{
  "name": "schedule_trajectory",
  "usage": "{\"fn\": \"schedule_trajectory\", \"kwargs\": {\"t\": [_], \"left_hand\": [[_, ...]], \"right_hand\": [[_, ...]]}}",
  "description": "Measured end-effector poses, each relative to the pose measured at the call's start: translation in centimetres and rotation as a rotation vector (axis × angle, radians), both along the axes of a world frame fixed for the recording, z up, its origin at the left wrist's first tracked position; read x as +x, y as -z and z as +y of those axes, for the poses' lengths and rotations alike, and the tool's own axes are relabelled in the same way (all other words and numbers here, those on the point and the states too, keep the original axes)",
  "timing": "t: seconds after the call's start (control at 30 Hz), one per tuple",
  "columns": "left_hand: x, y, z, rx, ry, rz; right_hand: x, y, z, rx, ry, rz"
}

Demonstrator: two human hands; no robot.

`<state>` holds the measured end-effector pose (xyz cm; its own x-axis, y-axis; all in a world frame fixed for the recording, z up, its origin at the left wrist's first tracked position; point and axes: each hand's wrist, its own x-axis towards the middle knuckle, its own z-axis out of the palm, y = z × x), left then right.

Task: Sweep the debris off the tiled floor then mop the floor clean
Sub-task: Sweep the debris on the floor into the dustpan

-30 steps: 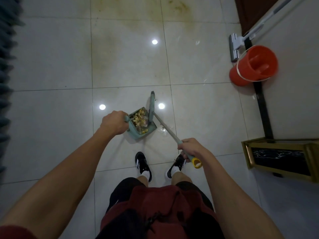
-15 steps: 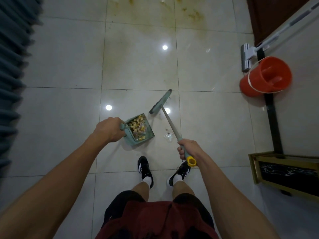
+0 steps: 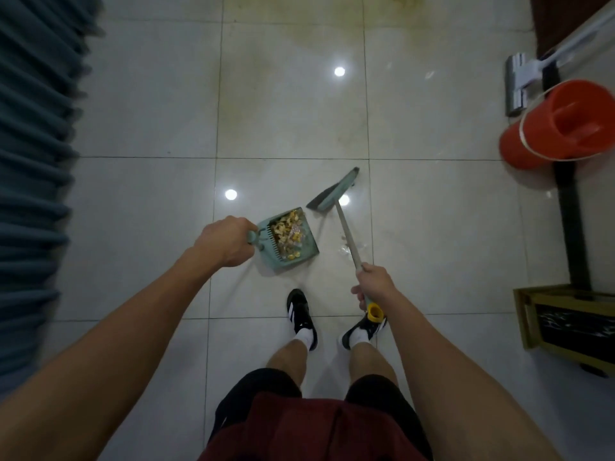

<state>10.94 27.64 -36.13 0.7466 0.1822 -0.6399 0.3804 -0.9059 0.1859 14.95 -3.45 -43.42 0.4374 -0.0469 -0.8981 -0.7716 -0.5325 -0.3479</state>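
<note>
On tiled floor (image 3: 139, 134), left hand (image 3: 223, 241) gripping debris-filled dustpan (image 3: 293, 257), right hand (image 3: 374, 287) gripping broom (image 3: 344, 227)

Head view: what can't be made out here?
- Mop: its handle runs off the right edge of the head view.
- Bucket: whether it holds water can't be told.
- Bits on the floor beside the broom stick: too small and glary to identify.
- Dustpan handle: hidden inside the left hand.
- Right hand: its fingers wrap the stick; the fingertips are hidden.
</note>
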Motion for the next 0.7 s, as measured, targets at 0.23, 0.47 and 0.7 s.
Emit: {"fn": "schedule_trajectory", "kwargs": {"t": [0.23, 0.47, 0.7], "left_hand": [[0.5, -0.1, -1.5, -0.008, 0.009, -0.012], [0.1, -0.6, -5.8, 0.008, 0.087, -0.028], [-1.1, -1.2, -8.4, 0.086, 0.165, -0.065]], "right_hand": [[-6.2, 0.0, -5.1, -0.059, 0.046, 0.046], [-11.0, -0.8, -9.4, -0.033, 0.175, 0.092], [-11.5, -3.2, -12.3, 0.049, 0.303, 0.002]]}}
